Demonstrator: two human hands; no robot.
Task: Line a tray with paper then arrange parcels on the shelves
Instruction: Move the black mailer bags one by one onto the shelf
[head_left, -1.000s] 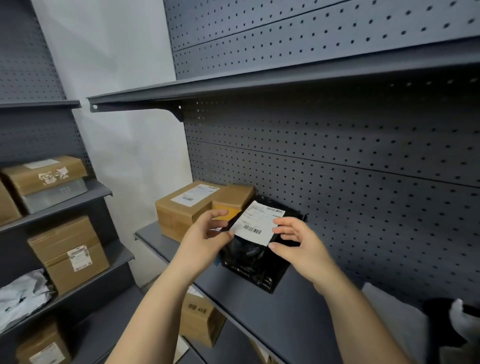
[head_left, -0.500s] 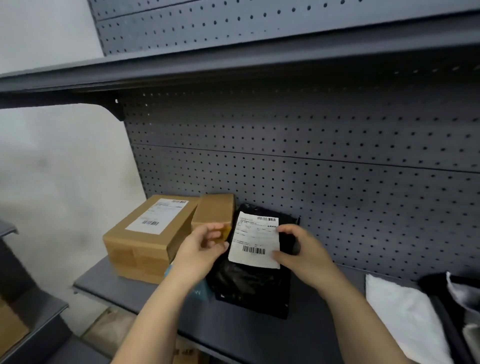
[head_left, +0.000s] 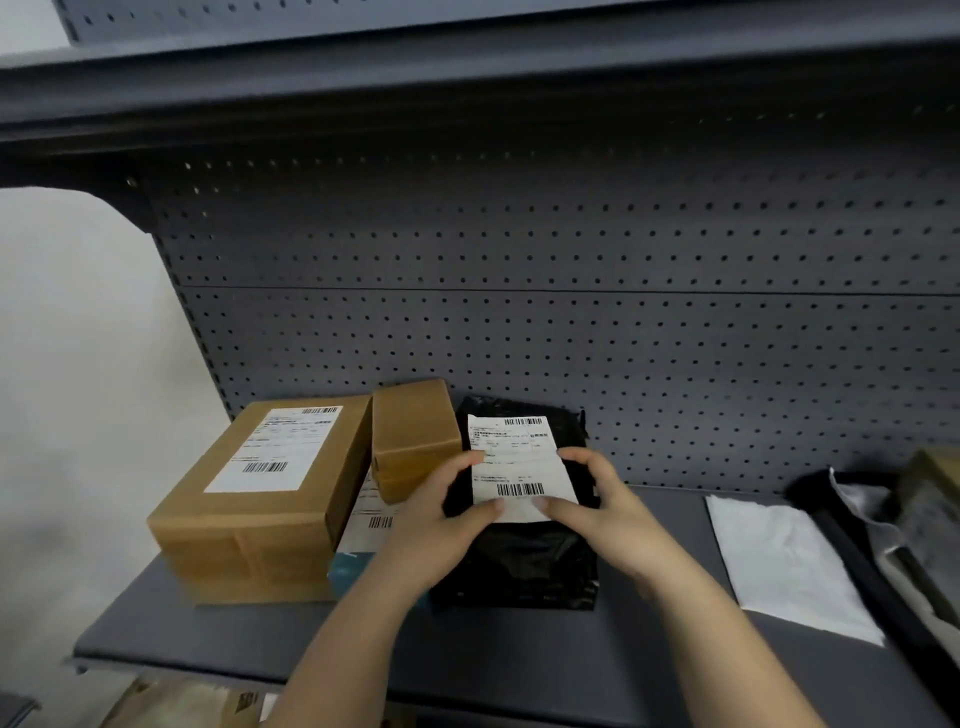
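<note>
While both forearms reach in over the front edge of the shelf (head_left: 467, 660), the left hand (head_left: 441, 519) and the right hand (head_left: 608, 514) meet on the black parcel (head_left: 519, 566), which sits on that shelf with its lower part flat and its top towards the back panel. Each grip is clamped on it: thumbs press the lower edge of the white label (head_left: 519, 462), and curled fingers hook over the bag at either side of the label.

It looks like a soft plastic mailer – glossy, wrinkled, sagging where nothing fills it – so I judge it light, floppy and somewhat slippery. Holding it by the film alone would probably let it droop or slide; the better hold is where the hands are now, on both sides over the firmer bulk under the label.

Just to its left a flat parcel (head_left: 358, 535) lies under a small brown box (head_left: 415, 431), and a large brown box (head_left: 260, 499) stands beside them. To the right, apart from the bag, lies a white mailer (head_left: 789, 561). Behind everything runs the perforated back panel (head_left: 571, 338), with the upper shelf (head_left: 467, 78) overhead – whether the bag's top touches the panel I cannot tell
</note>
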